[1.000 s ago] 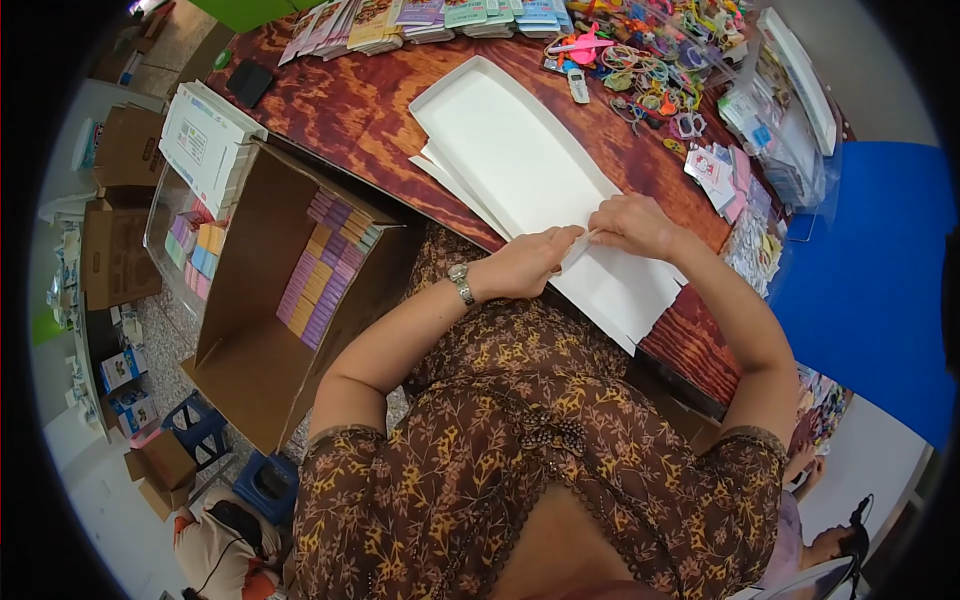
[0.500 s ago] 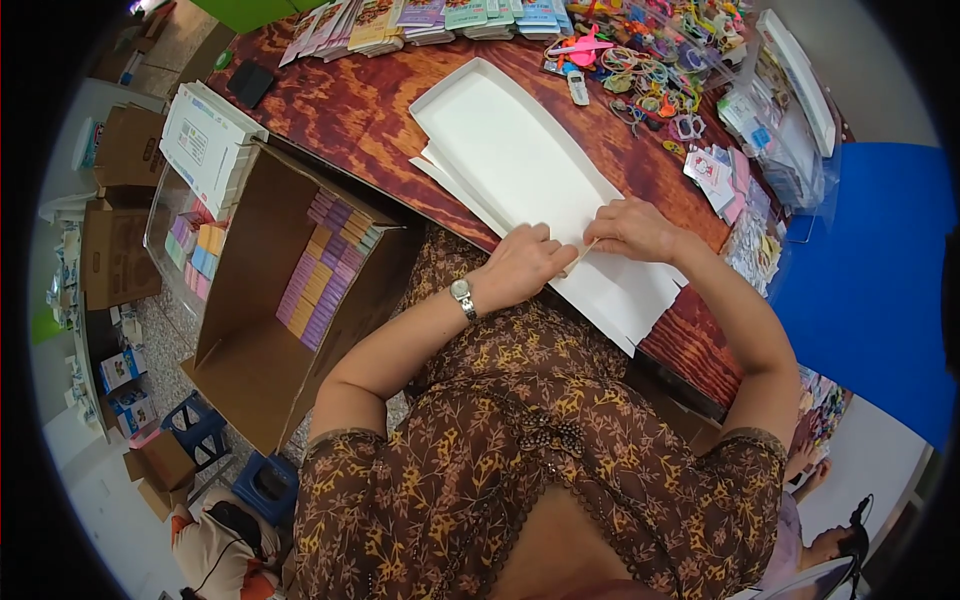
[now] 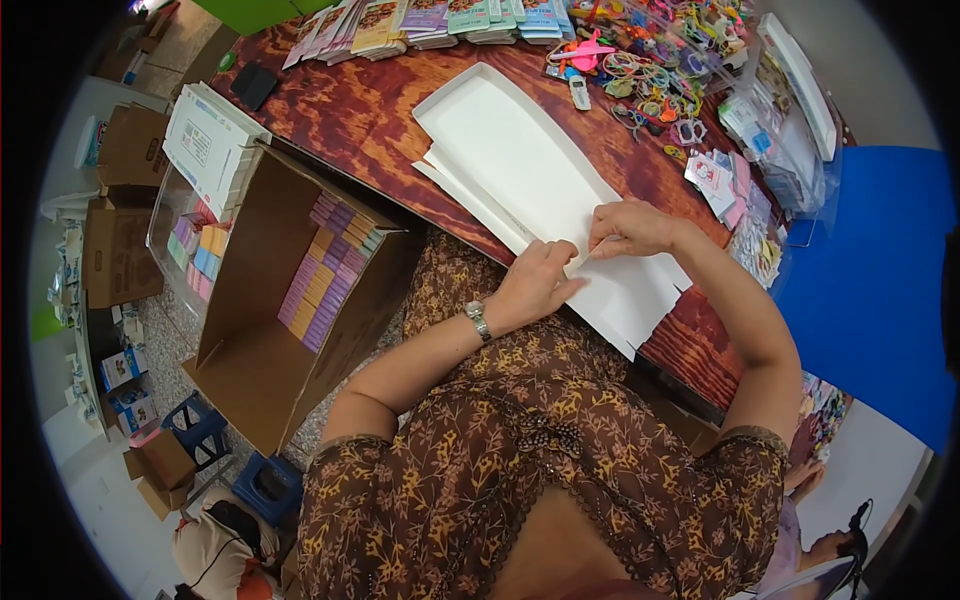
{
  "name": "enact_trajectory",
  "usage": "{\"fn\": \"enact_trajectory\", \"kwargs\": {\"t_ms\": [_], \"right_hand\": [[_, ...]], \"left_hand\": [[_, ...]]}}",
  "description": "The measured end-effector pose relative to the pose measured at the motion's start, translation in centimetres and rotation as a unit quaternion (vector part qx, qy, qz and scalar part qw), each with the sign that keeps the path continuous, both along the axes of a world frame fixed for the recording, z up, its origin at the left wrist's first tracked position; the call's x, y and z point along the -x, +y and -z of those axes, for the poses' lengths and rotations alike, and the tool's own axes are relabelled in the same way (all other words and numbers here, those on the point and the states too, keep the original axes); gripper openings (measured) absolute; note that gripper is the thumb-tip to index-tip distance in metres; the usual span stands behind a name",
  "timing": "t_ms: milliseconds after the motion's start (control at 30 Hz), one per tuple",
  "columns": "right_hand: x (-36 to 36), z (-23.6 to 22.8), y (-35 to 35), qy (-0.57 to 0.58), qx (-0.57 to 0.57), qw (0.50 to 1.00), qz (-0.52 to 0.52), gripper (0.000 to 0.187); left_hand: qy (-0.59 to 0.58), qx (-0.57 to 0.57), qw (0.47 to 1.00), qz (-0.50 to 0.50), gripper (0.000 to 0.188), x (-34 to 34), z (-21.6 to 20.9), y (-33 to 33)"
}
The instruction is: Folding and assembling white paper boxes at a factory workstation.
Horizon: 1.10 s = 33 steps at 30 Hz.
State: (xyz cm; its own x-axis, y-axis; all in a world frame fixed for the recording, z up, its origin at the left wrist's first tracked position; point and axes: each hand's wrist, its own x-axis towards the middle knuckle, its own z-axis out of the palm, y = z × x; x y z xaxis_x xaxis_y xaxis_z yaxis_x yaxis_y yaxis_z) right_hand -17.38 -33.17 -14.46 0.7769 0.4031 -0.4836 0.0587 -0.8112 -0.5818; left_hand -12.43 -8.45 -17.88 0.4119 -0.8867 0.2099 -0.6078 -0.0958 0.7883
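A long white cardboard box (image 3: pixel 520 135), shaped like a shallow tray, lies slantwise on the table. Its far end has raised walls, and the end nearest me lies flat with cut flaps. My left hand (image 3: pixel 537 287) rests at the box's near side edge, thumb apart from the fingers, holding nothing that I can see. Just right of it, over the box, my right hand (image 3: pixel 632 229) is closed in a pinch. A thin pale strip shows at its fingertips; whether it is loose or part of the box's edge I cannot tell.
Colourful small toys (image 3: pixel 655 70) are heaped at the far right of the table (image 3: pixel 330 120), with flat packets (image 3: pixel 450 22) along the far edge. On my left stands an open brown carton (image 3: pixel 250 290) holding small coloured boxes. Blue stools (image 3: pixel 268 480) and other people are nearby.
My left hand has turned and its thumb has spread away from the fingers. The right hand has shifted slightly, still pinching. The pale strip no longer runs between both hands.
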Motion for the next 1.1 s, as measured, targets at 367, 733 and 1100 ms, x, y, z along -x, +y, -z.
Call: {"fn": "enact_trajectory", "kwargs": {"t_ms": [367, 733, 1100], "right_hand": [[1.4, 0.7, 2.2, -0.092, 0.054, 0.990, 0.096, 0.025], [4.9, 1.6, 1.4, -0.410, 0.135, 0.897, -0.092, 0.039], [4.5, 2.6, 1.7, -0.287, 0.090, 0.952, -0.060, 0.015]], "left_hand": [[0.008, 0.003, 0.998, -0.054, 0.019, 0.8, 1.1, -0.9], [-0.092, -0.011, 0.994, 0.058, 0.029, -0.1, -0.2, 0.5], [-0.244, -0.026, 0.969, -0.003, 0.020, 1.1, 1.6, -0.9]]}}
